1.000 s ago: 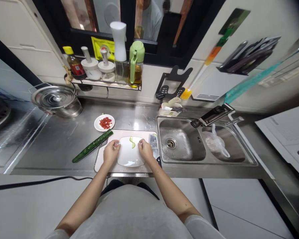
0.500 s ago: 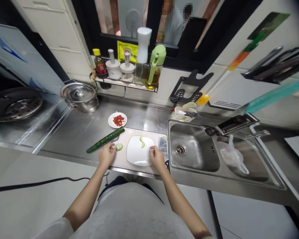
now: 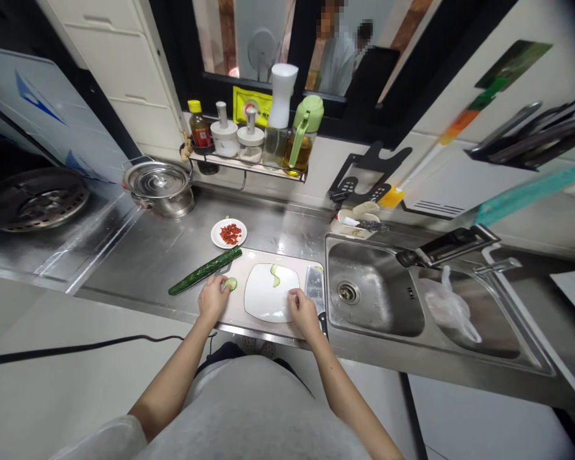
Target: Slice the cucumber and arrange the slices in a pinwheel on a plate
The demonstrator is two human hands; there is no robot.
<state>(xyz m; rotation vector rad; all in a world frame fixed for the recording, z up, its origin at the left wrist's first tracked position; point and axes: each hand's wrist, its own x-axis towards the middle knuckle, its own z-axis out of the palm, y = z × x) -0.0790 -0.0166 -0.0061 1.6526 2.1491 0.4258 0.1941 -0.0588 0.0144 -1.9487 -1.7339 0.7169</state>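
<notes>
My left hand (image 3: 213, 298) is at the left of the pink cutting board (image 3: 237, 307), thumb and fingertips closed on the edge of a small group of cucumber slices (image 3: 230, 283). My right hand (image 3: 304, 310) is curled over the right rim of the white plate (image 3: 265, 300); whatever its fingers pinch is hidden. Two cut pieces of cucumber (image 3: 275, 279) lie near the plate's top edge. A long cucumber (image 3: 204, 271) rests slantwise beyond my left hand, its right end reaching the board. To the right of the plate lies a kitchen knife (image 3: 315, 286) with a black handle.
Behind the board sits a small plate of chopped red pieces (image 3: 230, 234). A lidded steel pot (image 3: 160, 186) stands at the back left. Right of the board is a double sink (image 3: 374, 287) with a plastic bag (image 3: 449, 304). A condiment rack (image 3: 249, 164) hangs above the counter.
My left hand has moved slightly right, onto the cucumber slices. My right hand stays by the plate's right rim. The camera view has shifted a little.
</notes>
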